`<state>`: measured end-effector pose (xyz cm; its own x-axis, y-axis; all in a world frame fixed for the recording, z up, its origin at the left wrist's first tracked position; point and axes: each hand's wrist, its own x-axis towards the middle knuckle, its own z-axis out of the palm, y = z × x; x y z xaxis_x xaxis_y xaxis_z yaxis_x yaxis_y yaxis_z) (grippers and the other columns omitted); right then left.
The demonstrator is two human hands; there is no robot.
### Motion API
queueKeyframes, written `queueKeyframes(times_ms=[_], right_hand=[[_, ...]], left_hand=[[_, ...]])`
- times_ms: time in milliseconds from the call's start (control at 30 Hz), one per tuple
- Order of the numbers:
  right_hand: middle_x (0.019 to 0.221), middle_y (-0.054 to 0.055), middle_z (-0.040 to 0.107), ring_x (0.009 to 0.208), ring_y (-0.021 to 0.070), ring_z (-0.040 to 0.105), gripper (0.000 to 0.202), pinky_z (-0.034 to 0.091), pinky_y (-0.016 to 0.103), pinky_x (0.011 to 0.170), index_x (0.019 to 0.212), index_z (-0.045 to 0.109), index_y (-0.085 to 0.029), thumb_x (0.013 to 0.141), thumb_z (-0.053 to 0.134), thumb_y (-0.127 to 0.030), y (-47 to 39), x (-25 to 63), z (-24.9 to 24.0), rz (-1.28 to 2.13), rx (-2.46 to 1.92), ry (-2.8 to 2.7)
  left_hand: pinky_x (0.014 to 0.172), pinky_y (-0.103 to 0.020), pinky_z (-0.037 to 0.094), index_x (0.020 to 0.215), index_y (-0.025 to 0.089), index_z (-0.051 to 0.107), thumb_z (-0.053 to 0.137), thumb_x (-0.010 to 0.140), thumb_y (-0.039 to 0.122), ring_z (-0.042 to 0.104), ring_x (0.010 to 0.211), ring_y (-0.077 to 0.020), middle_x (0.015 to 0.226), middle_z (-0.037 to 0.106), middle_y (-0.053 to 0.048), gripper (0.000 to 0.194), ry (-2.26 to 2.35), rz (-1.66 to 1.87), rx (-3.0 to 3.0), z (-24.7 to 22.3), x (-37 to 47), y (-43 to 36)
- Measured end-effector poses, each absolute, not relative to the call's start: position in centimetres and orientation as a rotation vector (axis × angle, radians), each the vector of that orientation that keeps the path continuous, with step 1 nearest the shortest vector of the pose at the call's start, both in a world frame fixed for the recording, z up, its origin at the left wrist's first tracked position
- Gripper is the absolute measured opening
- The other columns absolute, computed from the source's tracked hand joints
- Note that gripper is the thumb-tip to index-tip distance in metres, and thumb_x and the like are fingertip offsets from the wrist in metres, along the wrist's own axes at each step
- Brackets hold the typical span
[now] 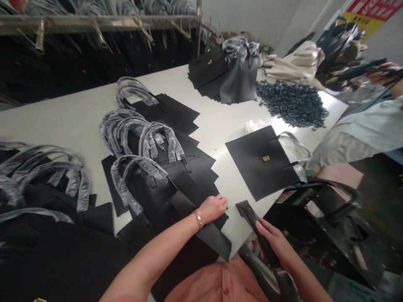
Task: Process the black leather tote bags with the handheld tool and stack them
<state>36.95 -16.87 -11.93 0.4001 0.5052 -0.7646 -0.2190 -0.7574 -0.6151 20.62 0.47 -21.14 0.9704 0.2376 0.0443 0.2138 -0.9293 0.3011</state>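
Observation:
My left hand (214, 208), with a metal bracelet on the wrist, is closed on the edge of a black leather panel (201, 228) atop a stack of flat black bags with plastic-wrapped handles (147, 167). My right hand (272, 241) holds a narrow black leather piece (250, 214) near the table's front edge. A single flat black bag with a small gold clasp (262, 161) lies to the right of both hands.
The white table (78, 121) holds more bag stacks at left (47, 188) and far back (220, 71), and a heap of small dark parts (291, 102). Another person's pale sleeve (362, 134) is at right. A black machine (330, 214) stands below the table edge.

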Motion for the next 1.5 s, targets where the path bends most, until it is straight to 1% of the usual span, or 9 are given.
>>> queueKeyframes(times_ms=[167, 300, 533, 767, 900, 1033, 1133, 1267, 1500], right_hand=[[0.047, -0.004, 0.058, 0.038, 0.0135, 0.051, 0.072, 0.038, 0.022, 0.037, 0.141, 0.043, -0.018, 0.081, 0.06, -0.053, -18.1, 37.0, -13.1, 1.392, -1.993, -0.228], [0.052, -0.003, 0.062, 0.041, 0.0135, 0.054, 0.073, 0.04, 0.022, 0.04, 0.141, 0.044, -0.02, 0.079, 0.062, -0.054, -18.6, 37.2, -13.7, 1.41, -1.936, -0.217], [0.05, -0.005, 0.059, 0.04, 0.0115, 0.051, 0.072, 0.037, 0.02, 0.04, 0.14, 0.044, -0.02, 0.079, 0.063, -0.053, -18.4, 37.1, -13.3, 1.417, -1.919, -0.218], [0.05, -0.005, 0.058, 0.041, 0.0116, 0.051, 0.072, 0.036, 0.021, 0.041, 0.14, 0.044, -0.019, 0.08, 0.062, -0.053, -17.7, 36.8, -12.7, 1.452, -1.896, -0.286], [0.05, -0.005, 0.058, 0.039, 0.0121, 0.051, 0.072, 0.035, 0.021, 0.04, 0.14, 0.045, -0.018, 0.08, 0.06, -0.055, -17.2, 36.7, -12.6, 1.522, -1.952, -0.393], [0.05, -0.006, 0.055, 0.038, 0.011, 0.049, 0.068, 0.035, 0.021, 0.038, 0.139, 0.047, -0.019, 0.081, 0.058, -0.052, -16.0, 36.0, -12.9, 1.633, -1.906, -0.445], [0.05, -0.006, 0.054, 0.036, 0.0105, 0.047, 0.064, 0.035, 0.021, 0.036, 0.135, 0.052, -0.018, 0.081, 0.057, -0.051, -14.6, 35.4, -13.0, 1.611, -1.906, -0.459], [0.052, -0.006, 0.054, 0.036, 0.0106, 0.046, 0.067, 0.035, 0.021, 0.037, 0.138, 0.048, -0.018, 0.081, 0.055, -0.053, -14.0, 35.4, -12.4, 1.51, -1.944, -0.487], [0.052, -0.006, 0.055, 0.036, 0.0103, 0.045, 0.059, 0.037, 0.021, 0.038, 0.132, 0.056, -0.021, 0.082, 0.055, -0.053, -15.4, 35.3, -12.4, 1.73, -1.906, -0.571]], left_hand=[[0.072, -0.034, 0.04, 0.081, 0.013, 0.06, 0.05, 0.092, 0.012, 0.054, 0.085, -0.0212, 0.085, 0.059, -0.007, 0.014, 0.259, 0.044, 2.864, -21.0, 21.7, 1.3], [0.067, -0.032, 0.04, 0.087, 0.012, 0.06, 0.045, 0.093, 0.011, 0.054, 0.086, -0.0214, 0.088, 0.058, -0.01, 0.017, 0.224, -0.029, 2.853, -21.0, 21.8, 0.6], [0.07, -0.034, 0.043, 0.089, 0.01, 0.059, 0.043, 0.091, 0.008, 0.057, 0.084, -0.0231, 0.088, 0.06, -0.013, 0.016, 0.471, -0.125, 2.738, -20.9, 22.1, -0.6], [0.069, -0.024, 0.042, 0.078, 0.018, 0.06, 0.053, 0.091, 0.019, 0.058, 0.074, -0.014, 0.079, 0.061, -0.002, 0.015, 0.577, -0.06, 2.509, -20.7, 21.2, -0.4], [0.078, -0.031, 0.042, 0.09, 0.018, 0.059, 0.043, 0.095, 0.015, 0.056, 0.084, -0.0171, 0.09, 0.061, -0.004, 0.016, 0.833, 0.065, 2.437, -20.5, 19.9, 0.3], [0.086, -0.035, 0.041, 0.088, 0.019, 0.057, 0.056, 0.086, 0.01, 0.053, 0.091, -0.0194, 0.093, 0.059, -0.003, 0.01, 0.874, 0.148, 2.4, -20.8, 19.0, 0.0], [0.087, -0.034, 0.041, 0.085, 0.019, 0.056, 0.06, 0.083, 0.007, 0.052, 0.091, -0.019, 0.091, 0.058, -0.002, 0.013, 0.844, 0.184, 2.374, -21.1, 18.8, -0.4], [0.084, -0.033, 0.043, 0.084, 0.019, 0.054, 0.061, 0.082, 0.006, 0.052, 0.088, -0.0184, 0.089, 0.058, -0.001, 0.015, 0.862, 0.235, 2.326, -21.4, 18.8, -0.4], [0.083, -0.032, 0.044, 0.083, 0.02, 0.053, 0.063, 0.081, 0.006, 0.052, 0.087, -0.0174, 0.088, 0.057, -0.001, 0.017, 0.891, 0.288, 2.261, -21.4, 18.7, -0.3]])
